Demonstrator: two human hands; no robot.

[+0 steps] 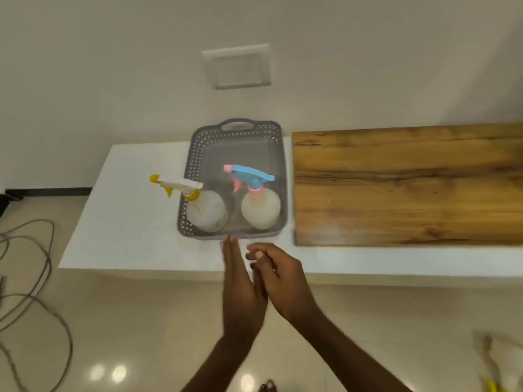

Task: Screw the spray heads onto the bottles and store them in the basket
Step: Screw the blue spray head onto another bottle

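Observation:
A grey perforated basket (195, 154) stands on the white table (127, 222). Two translucent bottles stand upright inside it near its front wall. The left bottle (208, 213) carries a white and yellow spray head (177, 185) that points left over the basket's rim. The right bottle (261, 209) carries a blue and pink spray head (249, 174). Both of my hands are just in front of the basket, touching each other and holding nothing. My left hand (240, 287) is flat with straight fingers. My right hand (280, 278) has its fingers curled against the left one.
A wooden board (407, 185) lies on the table right of the basket. Grey cables (31, 267) trail over the glossy floor at the left. A white and yellow object (501, 363) lies on the floor at the bottom right. A wall plate (237, 66) hangs behind the table.

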